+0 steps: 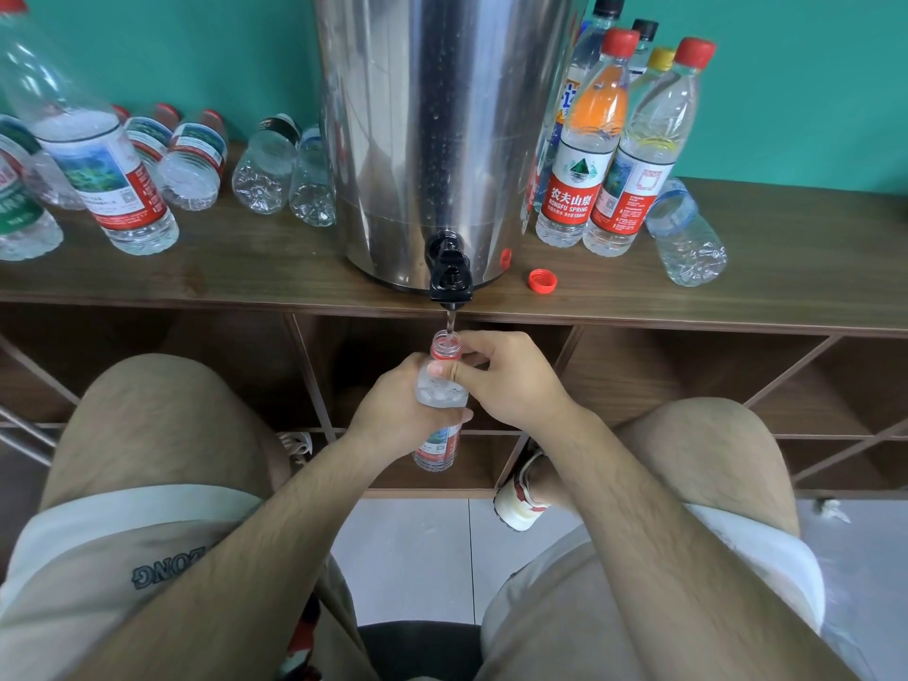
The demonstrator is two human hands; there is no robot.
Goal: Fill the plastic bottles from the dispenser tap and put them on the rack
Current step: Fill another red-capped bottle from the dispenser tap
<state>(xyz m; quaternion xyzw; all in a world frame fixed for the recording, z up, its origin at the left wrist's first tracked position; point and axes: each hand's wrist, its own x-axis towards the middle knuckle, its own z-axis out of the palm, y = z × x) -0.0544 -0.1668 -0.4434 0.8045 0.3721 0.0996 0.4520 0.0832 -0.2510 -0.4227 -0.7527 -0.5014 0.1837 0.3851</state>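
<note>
A steel dispenser (442, 130) stands on the wooden rack top (275, 272), its black tap (449, 272) over the front edge. A thin stream of water runs from the tap into an uncapped clear bottle (442, 390) with a red label, held upright right below it. My left hand (398, 410) grips the bottle's body. My right hand (501, 380) pinches the bottle at its neck. A loose red cap (542, 280) lies on the rack top to the right of the tap.
Several bottles lie or stand at the left (113, 179) of the dispenser, and several capped upright bottles (614, 149) stand at its right, with one lying bottle (685, 233). Open wooden compartments (688, 376) sit below the top. My knees flank the bottle.
</note>
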